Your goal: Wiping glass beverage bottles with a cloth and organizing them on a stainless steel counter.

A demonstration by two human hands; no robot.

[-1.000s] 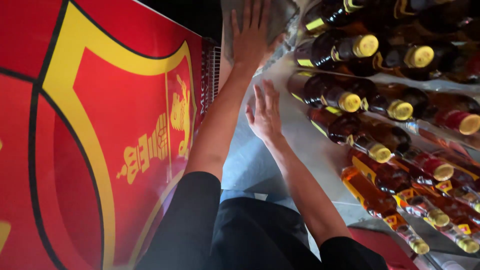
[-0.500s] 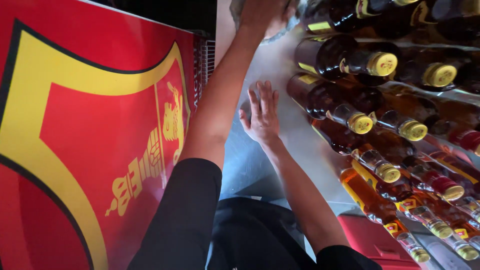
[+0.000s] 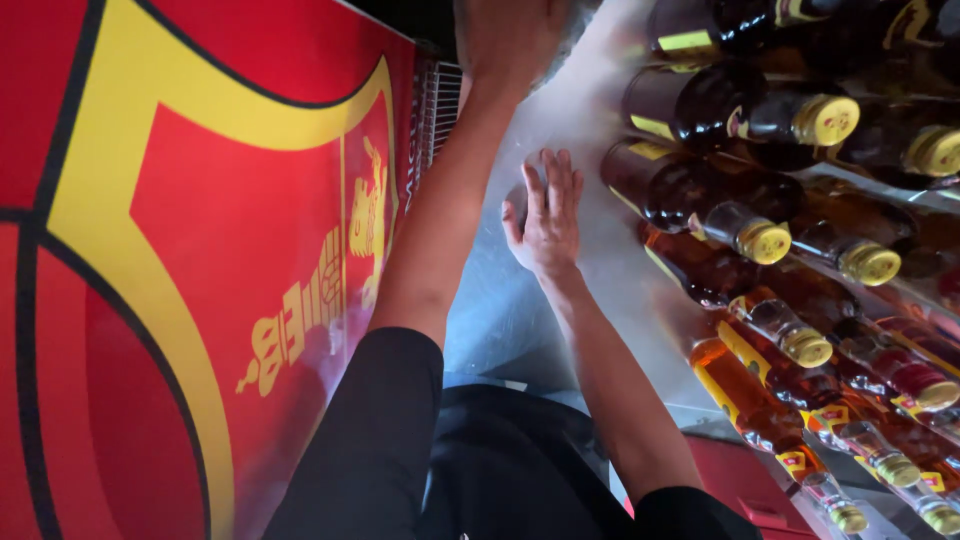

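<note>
Against the pale shelf surface (image 3: 590, 120), the right hand (image 3: 548, 215) lies flat with its fingers straight and close together, touching the surface just beside a row of dark bottles with gold caps (image 3: 700, 200). Higher up, the left hand (image 3: 510, 40) reaches to the top edge of view on a grey cloth (image 3: 575, 25); whether its fingers grip it I cannot tell. A red and yellow panel (image 3: 200, 250) fills the left side

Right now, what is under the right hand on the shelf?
The right hand lies flat on the pale shelf surface, fingers spread. A small dark rounded bit shows at its thumb side. The palm covers the rest, so what it is cannot be told.
</note>
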